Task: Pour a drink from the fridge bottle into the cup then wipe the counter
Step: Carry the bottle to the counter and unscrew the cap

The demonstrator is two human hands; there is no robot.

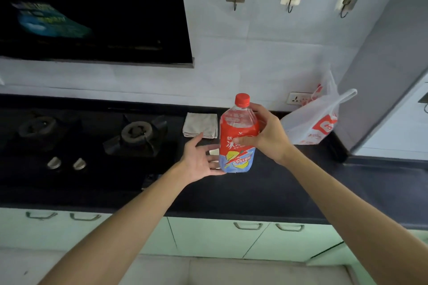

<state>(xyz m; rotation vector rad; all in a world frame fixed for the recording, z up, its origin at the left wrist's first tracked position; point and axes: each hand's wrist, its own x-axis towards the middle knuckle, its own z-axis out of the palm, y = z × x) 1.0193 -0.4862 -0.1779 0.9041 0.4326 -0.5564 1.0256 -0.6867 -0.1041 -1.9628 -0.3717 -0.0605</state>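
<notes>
The dark counter [266, 192] runs from the gas stove [88, 141] on the left to a plastic bag [317, 122] at the far right. My right hand [271, 134] grips the upright bottle [238, 136] mid-label, red cap on, just right of the folded cloth [201, 125]. My left hand [199, 159] is spread open, fingertips touching the bottle's lower left side.

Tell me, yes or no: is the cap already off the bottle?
No. The red cap sits on the neck of the bottle, which the right hand grips.
</notes>
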